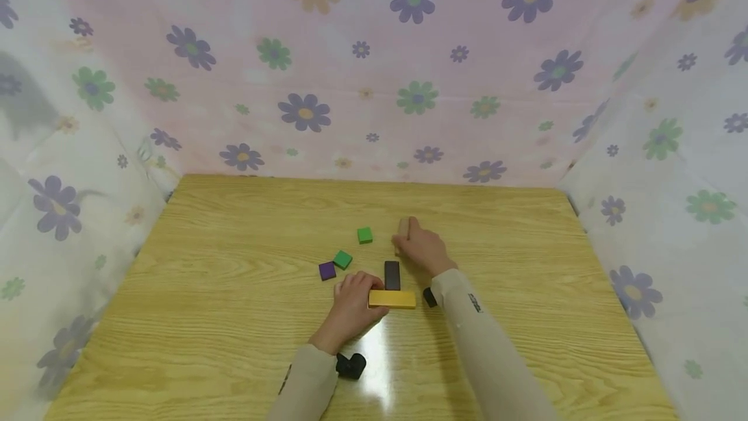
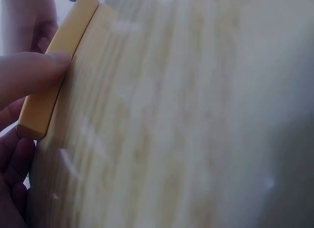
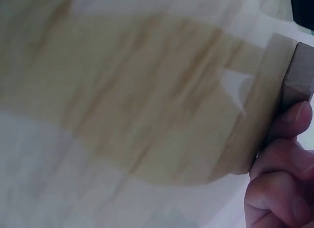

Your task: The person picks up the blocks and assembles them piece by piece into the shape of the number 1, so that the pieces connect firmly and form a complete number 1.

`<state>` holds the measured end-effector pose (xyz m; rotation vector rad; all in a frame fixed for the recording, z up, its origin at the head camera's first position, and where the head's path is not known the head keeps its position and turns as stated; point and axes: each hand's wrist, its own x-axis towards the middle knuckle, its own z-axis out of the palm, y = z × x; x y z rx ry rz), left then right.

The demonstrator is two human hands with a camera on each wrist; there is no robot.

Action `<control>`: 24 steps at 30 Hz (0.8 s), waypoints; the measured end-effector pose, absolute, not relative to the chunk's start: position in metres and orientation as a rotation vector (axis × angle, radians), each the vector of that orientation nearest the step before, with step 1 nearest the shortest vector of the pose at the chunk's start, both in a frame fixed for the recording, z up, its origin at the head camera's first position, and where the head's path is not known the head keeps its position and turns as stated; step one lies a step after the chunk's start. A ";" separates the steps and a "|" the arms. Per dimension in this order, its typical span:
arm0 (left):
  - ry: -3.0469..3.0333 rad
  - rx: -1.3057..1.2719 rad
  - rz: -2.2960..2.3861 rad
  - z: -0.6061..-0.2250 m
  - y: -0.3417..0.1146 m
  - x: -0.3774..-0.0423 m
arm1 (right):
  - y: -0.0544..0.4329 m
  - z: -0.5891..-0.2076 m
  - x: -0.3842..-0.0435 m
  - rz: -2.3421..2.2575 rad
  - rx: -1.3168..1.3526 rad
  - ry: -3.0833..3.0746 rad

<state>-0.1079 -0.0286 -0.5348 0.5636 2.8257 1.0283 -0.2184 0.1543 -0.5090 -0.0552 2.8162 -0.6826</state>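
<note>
Evidently, a worktop [image 1: 234, 226] with a pale yellow wood-grain finish is provided; a bright glare patch [image 1: 376, 369] is thrown across its near middle; its far edge is backed by a pink hanging [image 1: 374, 119] printed with purple, green and orange flowers, and both sides are enclosed by whiter hangings [image 1: 672, 232] of similar print, creased in places.

Near the middle of the surface, a yellow block [image 1: 398, 299] is held at its left end between the thumb and fingers of the left hand [image 1: 353, 301]; a dark block [image 1: 392, 275] is placed endwise just behind it, contact being uncertain; farther back, a brownish block [image 1: 404, 227] is pinched by the fingers of the right hand [image 1: 425, 249]; to the left, a light green block [image 1: 365, 235], a darker green block [image 1: 342, 260] and a purple block [image 1: 327, 271] are set out, the last two close together; pale sleeves [image 1: 497, 343] are worn on both arms.
</note>
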 end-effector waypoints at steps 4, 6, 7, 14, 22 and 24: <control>2.837 0.564 1.010 -0.536 -0.029 -0.108 | 0.149 -0.509 -0.220 -0.666 -0.070 2.816; 2.838 0.564 1.011 -0.537 -0.028 -0.109 | 0.146 -0.508 -0.220 -0.661 -0.078 2.813; 2.838 0.565 1.013 -0.537 -0.028 -0.109 | 0.145 -0.508 -0.220 -0.656 -0.081 2.811; 2.832 0.570 1.003 -0.537 -0.028 -0.108 | 0.138 -0.507 -0.217 -0.623 -0.119 2.794; 2.820 0.566 1.006 -0.537 -0.028 -0.109 | 0.135 -0.506 -0.216 -0.576 -0.132 2.779; 2.819 0.565 1.007 -0.537 -0.029 -0.109 | 0.134 -0.506 -0.216 -0.573 -0.140 2.773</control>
